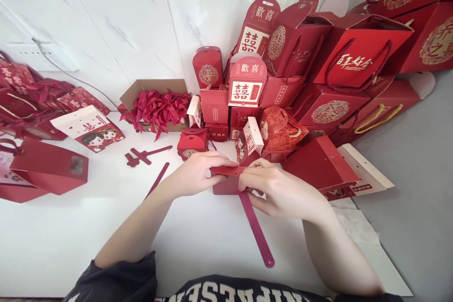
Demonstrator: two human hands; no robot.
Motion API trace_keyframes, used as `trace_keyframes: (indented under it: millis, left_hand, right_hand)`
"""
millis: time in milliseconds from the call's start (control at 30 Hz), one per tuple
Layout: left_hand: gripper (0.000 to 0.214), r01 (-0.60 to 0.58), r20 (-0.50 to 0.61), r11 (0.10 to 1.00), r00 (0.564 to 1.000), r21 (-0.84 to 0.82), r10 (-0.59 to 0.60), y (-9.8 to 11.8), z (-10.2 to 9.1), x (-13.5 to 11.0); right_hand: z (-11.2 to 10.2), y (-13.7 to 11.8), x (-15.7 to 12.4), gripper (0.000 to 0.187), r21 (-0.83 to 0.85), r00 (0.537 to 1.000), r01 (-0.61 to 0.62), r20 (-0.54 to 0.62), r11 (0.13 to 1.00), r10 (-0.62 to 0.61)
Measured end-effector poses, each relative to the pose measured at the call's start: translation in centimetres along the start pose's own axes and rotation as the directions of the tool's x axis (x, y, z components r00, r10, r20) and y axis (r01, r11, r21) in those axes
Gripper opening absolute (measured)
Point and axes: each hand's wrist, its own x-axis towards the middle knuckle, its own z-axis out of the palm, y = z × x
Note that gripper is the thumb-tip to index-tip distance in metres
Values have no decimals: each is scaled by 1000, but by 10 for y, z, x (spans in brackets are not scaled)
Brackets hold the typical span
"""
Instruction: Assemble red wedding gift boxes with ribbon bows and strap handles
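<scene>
My left hand (pixel 198 172) and my right hand (pixel 274 188) meet at the middle of the white table (pixel 71 236). Both pinch a small flat red paper box piece (pixel 226 181) lying between them. My left fingers grip its upper edge from the left. A long dark red paper strap (pixel 256 229) runs from under my right hand toward me, and my right fingers are closed around its top end.
A heap of red gift boxes and bags (pixel 318 80) stands behind my hands and to the right. A cardboard box of red ribbons (pixel 157 106) sits at back centre. Loose red straps (pixel 148 153) lie left of my hands. More red bags (pixel 46 165) crowd the left edge.
</scene>
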Motion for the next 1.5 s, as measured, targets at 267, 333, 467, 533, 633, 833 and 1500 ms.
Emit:
trace_keyframes:
  millis: [267,333,467,533,633,833,1500]
  left_hand:
    - [47,-71,113,997,991,18,68,5,0,-2]
    - [38,-104,110,994,989,20,101,0,1,-1]
    - [22,-14,4,994,1000,105,13,-9,4,2]
    - [21,64,-78,984,996,164,-51,-9,5,3]
    - [19,138,-177,971,979,194,-104,-3,6,2]
    - [17,94,-263,986,963,141,-54,14,7,-5]
    - [20,30,-30,990,999,141,-26,9,2,-5]
  right_hand:
    - [-9,-5,-14,16,121,995,-19,103,992,7]
    - [-9,-4,-13,15,125,997,-3,75,992,-6]
    - [-4,0,-7,15,-7,994,-27,-104,1000,26]
    - [1,1,-3,14,-74,979,-73,-197,995,58]
    - [10,1,4,13,-65,959,-110,-268,992,89]
    - [20,1,15,18,40,926,-127,-352,991,133]
    - [28,6,19,13,17,895,-189,-408,982,179]
